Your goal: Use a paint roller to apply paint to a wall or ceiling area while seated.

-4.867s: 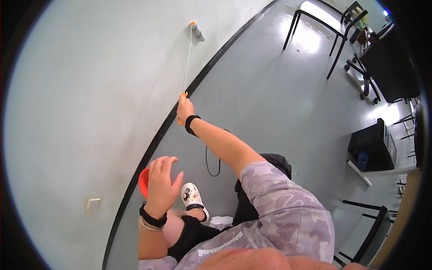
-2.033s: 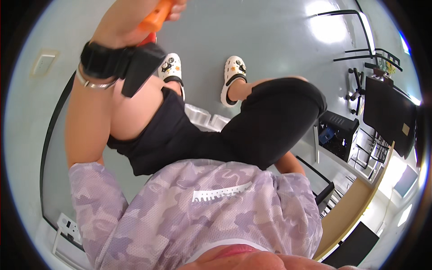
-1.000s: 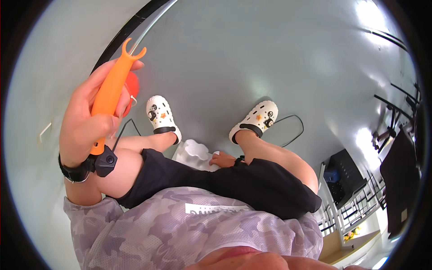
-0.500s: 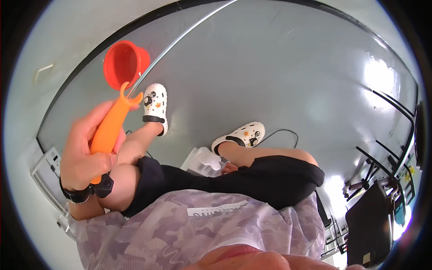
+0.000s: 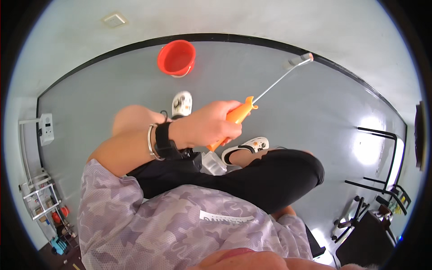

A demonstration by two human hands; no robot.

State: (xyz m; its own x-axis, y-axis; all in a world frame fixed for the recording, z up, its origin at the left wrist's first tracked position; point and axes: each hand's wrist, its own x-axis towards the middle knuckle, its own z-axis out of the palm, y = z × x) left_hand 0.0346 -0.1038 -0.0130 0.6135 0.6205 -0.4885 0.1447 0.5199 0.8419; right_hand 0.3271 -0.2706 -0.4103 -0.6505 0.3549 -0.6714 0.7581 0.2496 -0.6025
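My left hand (image 5: 207, 123) is closed around the orange handle of a small paint roller (image 5: 237, 116), held over the floor in front of me. Its thin metal rod runs up and right to a pale roller head (image 5: 299, 61), slightly blurred, near the foot of the far wall. Below the hand, between my legs, is a translucent white plastic tray (image 5: 213, 164), partly hidden. My right hand is out of sight behind my bent right leg; only a bit of that arm shows. A red bucket (image 5: 178, 58) stands beyond my left shoe.
White clogs (image 5: 182, 104) are on my feet. A white socket box (image 5: 46, 129) is at the left, above a shelf rack (image 5: 41, 200) with assorted items. Black chair frames (image 5: 382, 157) stand at the right. A dark skirting (image 5: 225, 38) edges the grey floor.
My left hand has swung to the right with the paint roller, and the roller head has come into view. The view has turned left. My right hand's fingers, seen by the tray before, are now hidden.
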